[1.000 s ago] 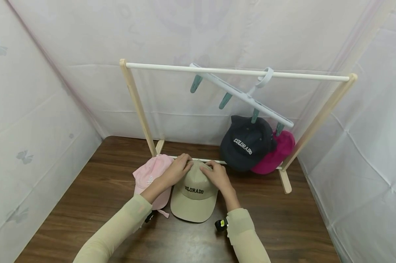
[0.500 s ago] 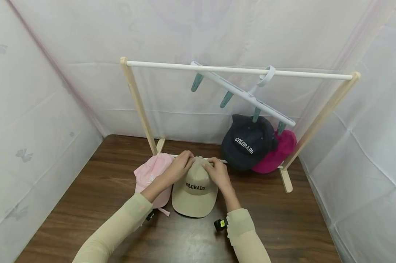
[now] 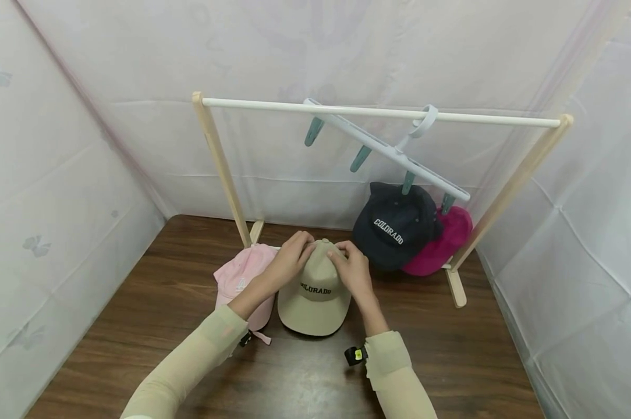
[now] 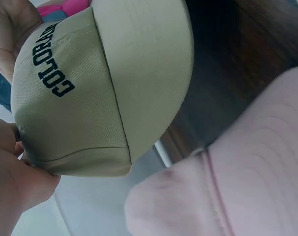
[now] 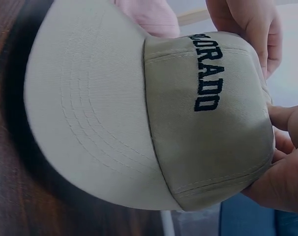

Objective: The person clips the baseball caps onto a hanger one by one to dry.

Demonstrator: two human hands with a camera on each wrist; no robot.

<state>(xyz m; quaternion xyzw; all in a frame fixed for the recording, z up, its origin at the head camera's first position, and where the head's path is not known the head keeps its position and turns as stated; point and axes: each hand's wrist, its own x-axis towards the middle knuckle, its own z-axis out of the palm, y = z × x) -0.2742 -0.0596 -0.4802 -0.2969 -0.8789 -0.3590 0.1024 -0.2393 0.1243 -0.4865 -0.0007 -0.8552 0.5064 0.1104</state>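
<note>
Both hands grip a beige fabric baseball cap with dark "COLORADO" lettering (image 3: 315,305), which sits just below the centre of the head view, its brim toward the bottom of the frame. The left hand (image 3: 288,261) has its thumb and fingers clamped on the left of the crown, near the top; the right hand (image 3: 354,272) pinches the right of the crown in the same way. A dark shadow edges the brim — whether it touches the dark brown wood-grain table (image 3: 452,361) cannot be told.

Left of it, a pale pink fabric cap (image 3: 237,270) lies partly behind the left forearm. Right of centre, a dark navy cap with white "COLORADO" lettering (image 3: 391,233) hangs from a teal plastic clip (image 3: 407,183), overlapping a magenta cap (image 3: 449,247) under the rightmost clip. Both clips belong to a light blue plastic hanger (image 3: 399,157), hooked on the white rod (image 3: 273,106) that crosses the upper half of the frame between pale wooden posts (image 3: 221,169). Two more teal clips on the hanger's left half hold nothing. Pale yellow-green sleeves (image 3: 190,355) cover both forearms at the bottom of the frame.
</note>
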